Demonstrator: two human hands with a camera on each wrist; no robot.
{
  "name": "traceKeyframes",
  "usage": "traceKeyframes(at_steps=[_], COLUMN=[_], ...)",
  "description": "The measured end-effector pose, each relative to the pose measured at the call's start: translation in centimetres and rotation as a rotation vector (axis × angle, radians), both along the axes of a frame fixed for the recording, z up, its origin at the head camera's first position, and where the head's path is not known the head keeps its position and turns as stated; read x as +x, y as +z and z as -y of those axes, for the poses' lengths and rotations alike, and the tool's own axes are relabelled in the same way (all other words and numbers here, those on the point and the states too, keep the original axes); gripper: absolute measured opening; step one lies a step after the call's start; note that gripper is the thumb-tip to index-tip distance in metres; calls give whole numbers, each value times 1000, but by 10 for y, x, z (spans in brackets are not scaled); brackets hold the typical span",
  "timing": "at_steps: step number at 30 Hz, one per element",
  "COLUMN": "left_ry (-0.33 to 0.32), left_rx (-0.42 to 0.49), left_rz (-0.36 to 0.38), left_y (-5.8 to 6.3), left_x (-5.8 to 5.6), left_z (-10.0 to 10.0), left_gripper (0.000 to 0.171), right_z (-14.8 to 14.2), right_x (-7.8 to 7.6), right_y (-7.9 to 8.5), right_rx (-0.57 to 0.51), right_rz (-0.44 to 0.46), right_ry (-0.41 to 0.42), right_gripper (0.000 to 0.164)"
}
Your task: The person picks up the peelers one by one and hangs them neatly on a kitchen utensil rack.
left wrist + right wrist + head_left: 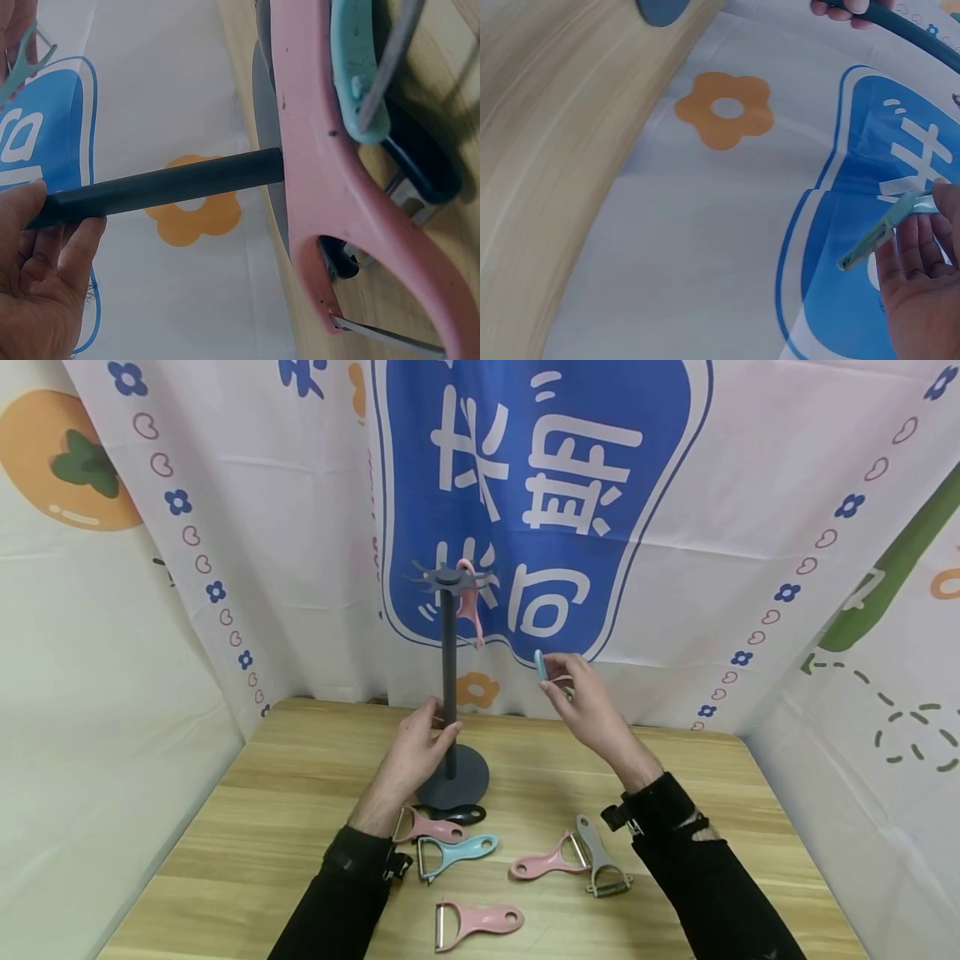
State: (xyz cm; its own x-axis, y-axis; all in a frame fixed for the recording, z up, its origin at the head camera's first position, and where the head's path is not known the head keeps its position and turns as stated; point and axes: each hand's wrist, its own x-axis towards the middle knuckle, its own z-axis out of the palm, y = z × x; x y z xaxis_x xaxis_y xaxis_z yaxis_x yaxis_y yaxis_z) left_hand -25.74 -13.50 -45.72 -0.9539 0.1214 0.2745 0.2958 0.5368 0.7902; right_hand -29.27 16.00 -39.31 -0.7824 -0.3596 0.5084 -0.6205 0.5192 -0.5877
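Note:
My left hand (416, 745) grips the dark grey pole of an upright stand (449, 668), with the thumb and fingers round it below mid-height. A ring of curved hooks (448, 578) tops the stand, and a pink peeler (468, 603) hangs from its right side. To the right of the pole and lower than the hooks, my right hand (587, 703) pinches a light blue peeler (540, 665) in the air. The right wrist view shows that peeler (877, 238) tilted, partly hidden by the fingers. The left wrist view has the pole (172, 184) in the left hand's fingers.
Near the stand's round base (457, 785) lie a black-handled peeler (461, 814), a pink peeler (442, 831) and a blue peeler (461, 852). Another pink peeler (536, 865) touches a grey peeler (596, 847) at right. One more pink peeler (487, 919) lies in front. A printed curtain (675, 610) hangs behind.

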Motion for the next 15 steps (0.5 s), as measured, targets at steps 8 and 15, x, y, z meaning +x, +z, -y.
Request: traceKeyframes(at_steps=[8, 15], left_ry=[-1, -1], left_rx=[6, 7], left_rz=[-2, -1], left_y=[0, 0], left_x=[0, 0], left_z=[-1, -1], left_gripper=[22, 22], right_z=[8, 12], right_x=[3, 4], right_y=[17, 29], right_rx=[-44, -66], right_rz=[-27, -50], right_ry=[12, 19], right_gripper=[38, 40])
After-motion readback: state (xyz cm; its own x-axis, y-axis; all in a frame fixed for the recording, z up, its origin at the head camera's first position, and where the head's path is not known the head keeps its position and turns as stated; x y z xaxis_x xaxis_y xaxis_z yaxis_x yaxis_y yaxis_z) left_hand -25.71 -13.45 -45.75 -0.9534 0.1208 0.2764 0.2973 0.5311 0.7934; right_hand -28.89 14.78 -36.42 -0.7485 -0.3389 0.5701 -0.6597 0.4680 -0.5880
